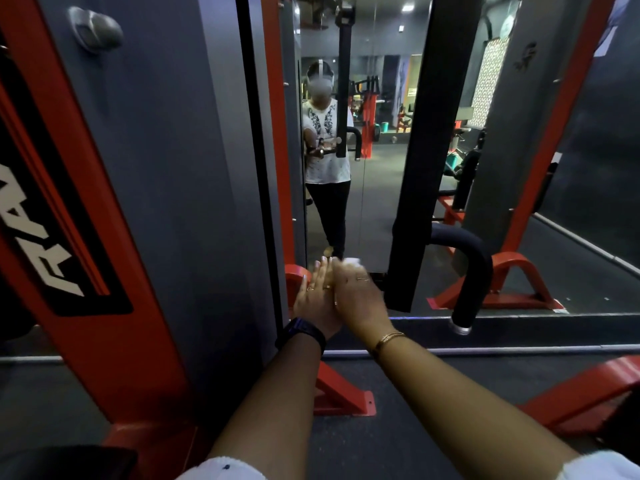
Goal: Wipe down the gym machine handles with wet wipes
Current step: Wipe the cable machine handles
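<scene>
Gym mirror (pixel 374 202); wipe (pixel 352 260) at right fingers (pixel 346 273)

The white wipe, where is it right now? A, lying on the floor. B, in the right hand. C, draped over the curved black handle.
B: the white wipe pokes out of the right hand, whose fingers curl round it, next to the left hand and apart from the curved black handle.

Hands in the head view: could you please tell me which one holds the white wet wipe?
The right hand, with thin gold bangles at its wrist, holds the white wet wipe; the left hand wears a black watch band.
</scene>
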`<state>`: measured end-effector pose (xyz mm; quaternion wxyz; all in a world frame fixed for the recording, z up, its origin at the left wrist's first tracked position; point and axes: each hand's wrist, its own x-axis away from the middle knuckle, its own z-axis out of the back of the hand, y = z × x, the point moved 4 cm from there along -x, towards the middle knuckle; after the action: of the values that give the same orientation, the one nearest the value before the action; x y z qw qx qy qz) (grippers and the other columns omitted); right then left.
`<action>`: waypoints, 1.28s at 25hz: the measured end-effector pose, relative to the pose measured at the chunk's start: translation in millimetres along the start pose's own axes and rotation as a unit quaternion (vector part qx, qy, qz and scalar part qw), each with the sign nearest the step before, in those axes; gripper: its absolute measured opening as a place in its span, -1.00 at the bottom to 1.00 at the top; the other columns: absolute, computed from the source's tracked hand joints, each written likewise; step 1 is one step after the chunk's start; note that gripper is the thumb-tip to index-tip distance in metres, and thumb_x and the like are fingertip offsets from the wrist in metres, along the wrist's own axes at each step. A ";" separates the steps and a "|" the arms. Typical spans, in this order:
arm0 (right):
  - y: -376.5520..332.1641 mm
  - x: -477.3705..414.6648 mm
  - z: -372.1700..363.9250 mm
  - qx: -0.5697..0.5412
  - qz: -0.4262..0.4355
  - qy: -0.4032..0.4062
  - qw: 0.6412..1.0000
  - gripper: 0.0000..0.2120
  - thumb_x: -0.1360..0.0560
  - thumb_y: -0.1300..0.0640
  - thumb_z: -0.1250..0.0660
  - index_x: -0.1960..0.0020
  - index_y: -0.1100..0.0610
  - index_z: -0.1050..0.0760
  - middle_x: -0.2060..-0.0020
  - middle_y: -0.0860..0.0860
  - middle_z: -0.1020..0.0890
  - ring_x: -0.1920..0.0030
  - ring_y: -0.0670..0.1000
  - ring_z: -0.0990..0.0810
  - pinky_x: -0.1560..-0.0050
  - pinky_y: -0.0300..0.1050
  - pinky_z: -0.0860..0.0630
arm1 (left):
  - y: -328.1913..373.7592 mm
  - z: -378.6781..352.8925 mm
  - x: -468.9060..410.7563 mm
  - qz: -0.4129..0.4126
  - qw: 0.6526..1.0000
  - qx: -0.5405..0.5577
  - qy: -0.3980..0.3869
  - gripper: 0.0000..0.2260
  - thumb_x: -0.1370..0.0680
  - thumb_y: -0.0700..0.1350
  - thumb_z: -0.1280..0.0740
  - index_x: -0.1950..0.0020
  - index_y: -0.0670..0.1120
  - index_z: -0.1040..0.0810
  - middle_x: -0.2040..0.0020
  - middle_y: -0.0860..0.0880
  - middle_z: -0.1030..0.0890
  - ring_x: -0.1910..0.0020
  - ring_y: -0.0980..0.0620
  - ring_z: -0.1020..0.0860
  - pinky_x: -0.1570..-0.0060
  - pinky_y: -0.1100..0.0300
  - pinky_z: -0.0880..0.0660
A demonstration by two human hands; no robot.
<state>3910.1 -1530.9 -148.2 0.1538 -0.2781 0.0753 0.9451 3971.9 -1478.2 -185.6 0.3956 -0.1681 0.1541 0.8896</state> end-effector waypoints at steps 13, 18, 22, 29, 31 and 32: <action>6.8 -11.4 31.9 0.097 -0.102 -0.124 0.982 -0.76 -0.51 0.22 -0.26 -0.13 0.31 -0.47 0.01 0.23 -0.60 -0.07 0.23 -0.57 -0.22 0.08 -0.43 | -3.3 6.1 2.0 -0.013 0.999 -0.013 -0.029 -0.17 -0.50 -0.09 -0.30 -0.56 -0.07 0.22 -0.57 -0.03 0.21 -0.54 0.03 0.22 -0.47 0.08 0.22; 24.1 -47.1 33.2 -0.024 -0.178 -0.203 0.963 -0.76 -0.55 0.21 -0.17 -0.17 0.22 -0.47 -0.11 0.16 -0.58 -0.15 0.17 -0.55 0.03 -0.07 -0.43 | -1.9 7.0 7.1 -0.013 0.999 -0.033 -0.039 -0.15 -0.47 -0.12 -0.24 -0.54 -0.09 0.30 -0.56 -0.03 0.27 -0.54 0.01 0.24 -0.48 0.06 0.24; 23.8 -59.6 13.3 -0.108 -0.209 -0.250 0.939 -0.77 -0.56 0.14 -0.17 -0.16 0.20 -0.46 -0.09 0.13 -0.58 -0.10 0.16 -0.56 0.08 -0.08 -0.41 | -2.0 7.7 8.7 -0.012 0.997 -0.046 -0.060 -0.18 -0.51 -0.07 -0.20 -0.52 -0.13 0.34 -0.54 -0.04 0.31 -0.53 0.00 0.27 -0.50 0.02 0.22; 5.5 -22.1 -21.3 -0.038 0.087 0.032 0.995 -0.61 -0.49 0.17 -0.16 -0.26 0.25 -0.51 -0.02 0.14 -0.66 -0.04 0.14 -0.64 -0.04 0.00 -0.54 | -7.0 -1.8 3.6 -0.019 0.993 -0.076 -0.083 -0.24 -0.55 0.00 -0.21 -0.56 -0.15 0.22 -0.57 -0.09 0.18 -0.54 -0.03 0.22 -0.47 0.01 0.25; 17.4 -3.6 -28.7 0.050 0.154 0.053 0.985 -0.51 -0.48 0.14 -0.04 -0.35 0.23 -0.44 -0.24 0.11 -0.56 -0.25 0.08 -0.54 -0.27 0.02 -0.40 | -4.6 -2.1 5.6 -0.022 0.994 -0.064 -0.081 -0.21 -0.54 -0.01 -0.24 -0.55 -0.16 0.23 -0.57 -0.10 0.20 -0.54 -0.02 0.22 -0.48 0.04 0.23; 24.5 3.6 -31.6 0.078 0.183 0.058 0.978 -0.49 -0.49 0.15 0.00 -0.38 0.22 -0.40 -0.31 0.10 -0.51 -0.31 0.08 -0.48 -0.34 0.04 -0.29 | -3.8 -1.3 6.0 -0.023 0.995 -0.058 -0.073 -0.20 -0.53 -0.04 -0.24 -0.55 -0.16 0.24 -0.57 -0.09 0.22 -0.54 -0.01 0.22 -0.48 0.05 0.22</action>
<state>3914.9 -1560.3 -175.1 -0.0055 -0.3007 0.2073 0.9309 3971.2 -1472.4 -189.9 0.4159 -0.1292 0.0694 0.8975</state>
